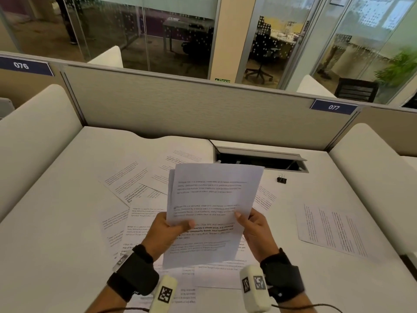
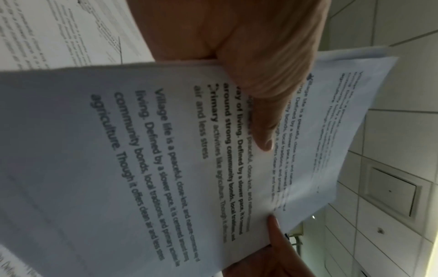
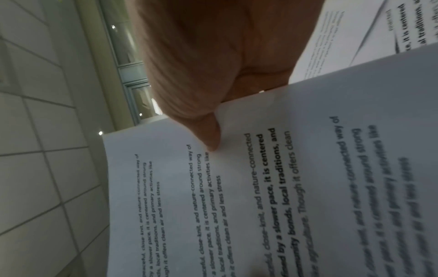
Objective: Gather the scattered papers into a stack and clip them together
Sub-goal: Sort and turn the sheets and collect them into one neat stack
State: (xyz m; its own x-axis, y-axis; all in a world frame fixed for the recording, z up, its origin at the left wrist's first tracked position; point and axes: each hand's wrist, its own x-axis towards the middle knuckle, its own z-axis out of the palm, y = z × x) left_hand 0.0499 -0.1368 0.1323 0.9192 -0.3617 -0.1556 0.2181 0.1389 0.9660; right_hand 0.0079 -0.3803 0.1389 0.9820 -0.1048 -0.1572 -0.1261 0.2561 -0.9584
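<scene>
Pinching a few papers (image 1: 212, 213) above the desk (image 1: 56, 199) between left hand (image 1: 168, 231) and right hand (image 1: 255, 229), the uneven sheets could slip, though open room lies at 3 o'clock by the clip (image 1: 282, 179); both wrist views show thumbs (image 2: 267, 105) pressing the top sheet.

A black strap (image 1: 133, 275) is worn on the left wrist and another (image 1: 283, 279) on the right; cream camera pods (each marked with black-and-white square codes) and thin dark cables are attached.
</scene>
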